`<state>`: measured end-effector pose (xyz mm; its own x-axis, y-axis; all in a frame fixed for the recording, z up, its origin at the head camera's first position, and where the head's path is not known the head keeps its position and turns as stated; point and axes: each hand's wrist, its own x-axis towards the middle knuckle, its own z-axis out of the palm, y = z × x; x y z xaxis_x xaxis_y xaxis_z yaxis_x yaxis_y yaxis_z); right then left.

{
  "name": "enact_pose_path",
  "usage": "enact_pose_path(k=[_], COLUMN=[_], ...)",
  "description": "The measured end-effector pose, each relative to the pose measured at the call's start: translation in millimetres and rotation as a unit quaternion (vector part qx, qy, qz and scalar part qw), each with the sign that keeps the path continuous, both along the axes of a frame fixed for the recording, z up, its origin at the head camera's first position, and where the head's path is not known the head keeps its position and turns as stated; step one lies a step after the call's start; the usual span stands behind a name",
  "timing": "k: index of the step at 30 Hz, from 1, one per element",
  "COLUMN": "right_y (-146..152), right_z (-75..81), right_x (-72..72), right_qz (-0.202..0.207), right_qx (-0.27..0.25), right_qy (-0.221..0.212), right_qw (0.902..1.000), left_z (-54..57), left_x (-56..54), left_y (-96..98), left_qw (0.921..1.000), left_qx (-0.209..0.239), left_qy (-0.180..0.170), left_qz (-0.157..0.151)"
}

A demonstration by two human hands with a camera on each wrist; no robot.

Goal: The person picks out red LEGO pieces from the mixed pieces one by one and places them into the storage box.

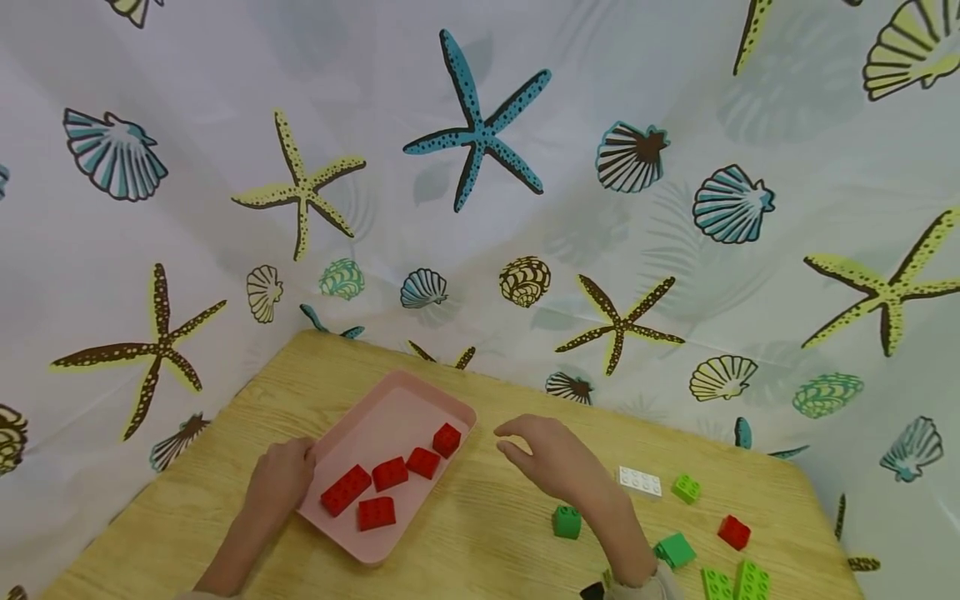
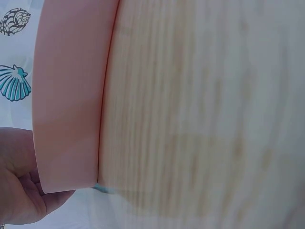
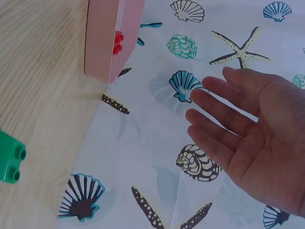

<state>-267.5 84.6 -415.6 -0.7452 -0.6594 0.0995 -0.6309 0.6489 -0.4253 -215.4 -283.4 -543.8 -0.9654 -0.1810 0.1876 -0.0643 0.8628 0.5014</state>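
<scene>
At the left side of a pink tray (image 1: 378,429), my left hand (image 1: 281,475) grips the rim. In the left wrist view, the fingers of that hand (image 2: 16,179) curl at the tray's edge (image 2: 71,95). Several red bricks (image 1: 346,490) lie inside the tray, mostly along its near and right sides. My right hand (image 1: 551,457) hovers to the right of the tray, holding nothing. The right wrist view shows its palm (image 3: 271,152) with relaxed fingers. Below this hand, a green brick (image 1: 567,522) sits on the table.
Right of my right forearm lie a white brick (image 1: 639,481), a small lime brick (image 1: 686,489), a red brick (image 1: 734,532), a green brick (image 1: 676,550) and lime bricks (image 1: 752,581). A shell-and-starfish curtain (image 1: 525,233) hangs behind the wooden table (image 1: 480,517).
</scene>
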Motion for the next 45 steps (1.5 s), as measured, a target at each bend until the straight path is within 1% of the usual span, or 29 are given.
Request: enact_pose_path(k=[7,15,22,29,33,41,45], right_y=[30.9,51.8,66.7,82.0,89.1,107.3,117.3], right_z=[1.9,0.1,-4.5,-11.3,-14.0,-16.1,-15.9], right_x=[3.0,3.6,3.6,2.5,2.7,4.1,5.0], right_qz=[-0.042,-0.057,-0.087,-0.101,-0.106,-0.123,-0.129], right_qx=[-0.015,-0.012,-0.008,-0.002,0.001,0.005,0.01], right_qy=[-0.008,0.003,-0.004,-0.005,-0.008,-0.007,-0.01], right_qw=[0.999,0.9983,0.9962,0.9949,0.9943,0.9923,0.9916], left_z=[-1.0,-0.7,-0.8,-2.3,-3.1,-0.8,-0.6], left_x=[-0.1,0.2,-0.3,-1.0,-0.7,-0.8,0.0], left_y=[-0.5,0.3,1.1,-0.1,-0.3,0.8,1.6], left_qw=[1.0,1.0,1.0,1.0,1.0,1.0,1.0], left_qx=[-0.002,-0.001,-0.003,-0.006,-0.005,-0.007,-0.005], left_qy=[-0.008,0.0,0.005,0.008,0.002,0.0,0.004], left_qz=[0.001,-0.001,-0.004,-0.001,-0.001,0.0,-0.002])
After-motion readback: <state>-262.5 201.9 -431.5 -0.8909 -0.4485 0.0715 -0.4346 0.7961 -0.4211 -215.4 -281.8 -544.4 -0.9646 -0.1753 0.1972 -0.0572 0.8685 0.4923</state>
